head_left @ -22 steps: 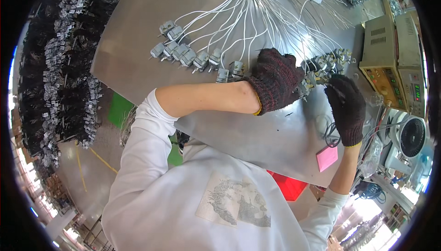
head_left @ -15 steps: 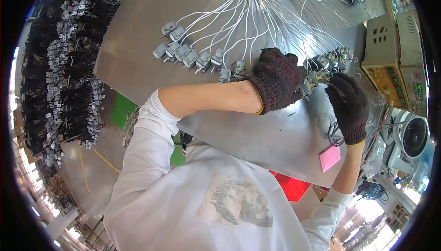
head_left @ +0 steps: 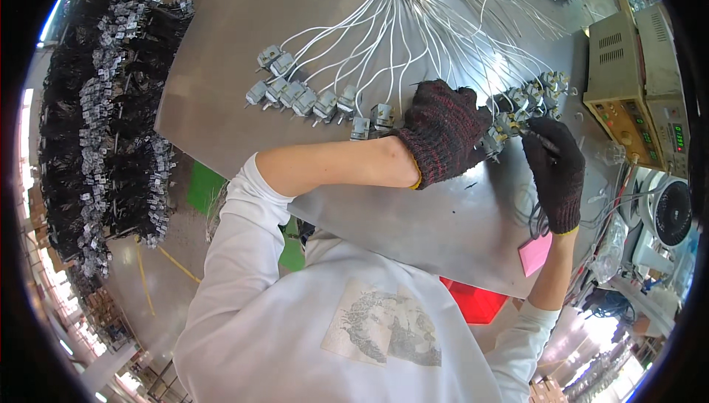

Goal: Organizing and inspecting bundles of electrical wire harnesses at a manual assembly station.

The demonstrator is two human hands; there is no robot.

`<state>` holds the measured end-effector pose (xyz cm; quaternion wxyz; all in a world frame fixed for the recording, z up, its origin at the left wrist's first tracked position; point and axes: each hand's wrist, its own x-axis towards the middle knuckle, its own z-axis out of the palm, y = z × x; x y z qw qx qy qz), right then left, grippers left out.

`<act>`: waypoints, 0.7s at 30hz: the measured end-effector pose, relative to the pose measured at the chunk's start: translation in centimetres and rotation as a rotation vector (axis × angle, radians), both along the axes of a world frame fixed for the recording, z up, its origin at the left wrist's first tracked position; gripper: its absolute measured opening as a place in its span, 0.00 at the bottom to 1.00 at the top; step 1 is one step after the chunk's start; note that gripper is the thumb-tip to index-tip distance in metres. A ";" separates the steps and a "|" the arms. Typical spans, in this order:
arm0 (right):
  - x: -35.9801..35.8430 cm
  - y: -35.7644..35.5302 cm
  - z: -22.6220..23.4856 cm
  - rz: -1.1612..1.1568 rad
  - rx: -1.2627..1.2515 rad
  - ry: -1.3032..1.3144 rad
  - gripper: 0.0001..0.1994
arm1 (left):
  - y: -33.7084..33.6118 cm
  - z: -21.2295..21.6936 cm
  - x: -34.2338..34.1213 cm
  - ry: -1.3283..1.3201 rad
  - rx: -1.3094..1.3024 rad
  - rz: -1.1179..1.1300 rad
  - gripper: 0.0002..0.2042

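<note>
Grey plugs [head_left: 299, 99] with metal pins lie in a curved row on the metal table, each on a white cable [head_left: 384, 26] from one bundle at the far side. My left hand [head_left: 447, 126], in a dark knitted glove, is curled over the row's middle, beside a grey plug [head_left: 496, 137]. Its fingertips are hidden, so what they hold cannot be made out. Further right, my gloved right hand [head_left: 555, 170] grips a thin dark rod-like tool [head_left: 543, 142], its tip close to the plugs on the right [head_left: 543, 93].
Two bench instruments [head_left: 628, 93] with lit displays stand at the right, above a small fan [head_left: 668, 211]. A pink pad [head_left: 535, 254] lies by the table's near edge, over a red bin [head_left: 474, 301]. Black cable bundles with plugs [head_left: 96, 122] hang at the left.
My right hand has shifted slightly left toward the plugs, and the rod-like tool now shows in it. My left hand stays nearly in place over the row. The whole view has shifted a little.
</note>
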<state>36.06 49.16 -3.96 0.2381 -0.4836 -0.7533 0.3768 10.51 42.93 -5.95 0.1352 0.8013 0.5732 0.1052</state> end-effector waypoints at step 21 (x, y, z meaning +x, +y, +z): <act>-2.3 -2.1 1.4 0.173 0.268 -0.130 0.12 | 0.1 0.0 -0.1 0.031 -0.062 0.037 0.25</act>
